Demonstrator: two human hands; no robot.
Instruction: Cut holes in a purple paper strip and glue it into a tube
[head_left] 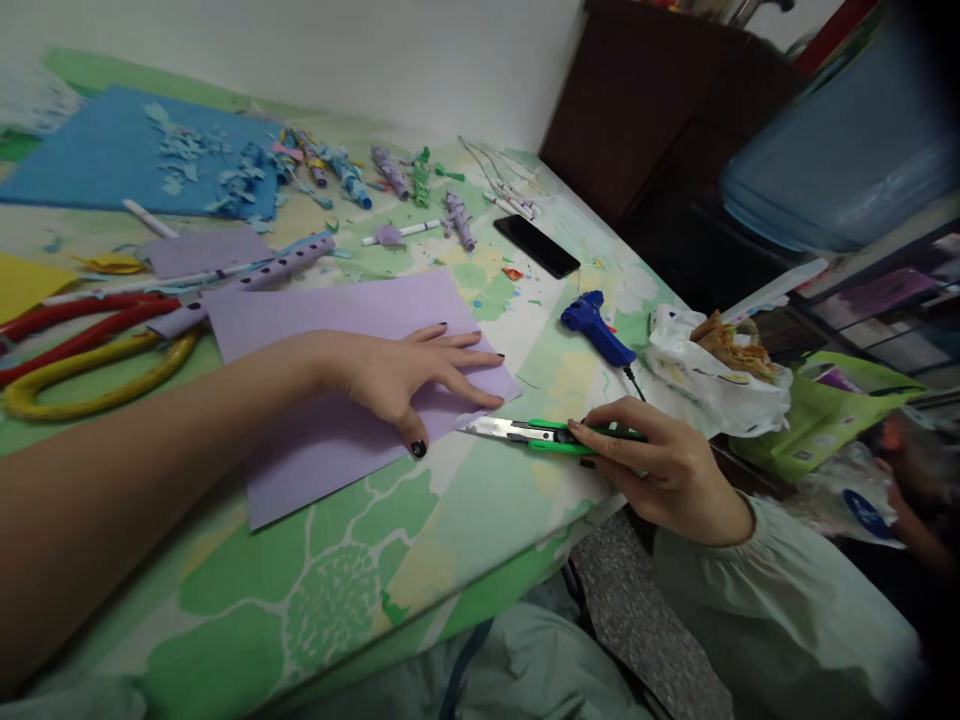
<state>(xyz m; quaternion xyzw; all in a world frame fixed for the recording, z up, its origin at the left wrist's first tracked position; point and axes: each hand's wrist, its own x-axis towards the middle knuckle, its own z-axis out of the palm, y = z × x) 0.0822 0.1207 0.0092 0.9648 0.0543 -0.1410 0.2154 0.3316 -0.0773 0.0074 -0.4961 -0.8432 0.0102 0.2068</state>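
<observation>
A sheet of light purple paper (330,310) lies on the flowered tablecloth (337,600). My left hand (397,375) rests flat on the sheet with its fingers spread. In my right hand (660,460) is a green utility knife (551,436), gripped between thumb and fingers. Its long blade is out and points left. The blade's tip meets the near right edge of the paper, just beyond my left thumb; whether it is in a cut there I cannot tell.
Behind the paper lie a black phone (536,245), a blue glue gun (598,325) and several paper-wrapped rolls (390,172). Scissors with yellow and red handles (97,375) lie left. Blue scraps cover a blue sheet (82,150). Plastic bags (720,375) hang at the right edge.
</observation>
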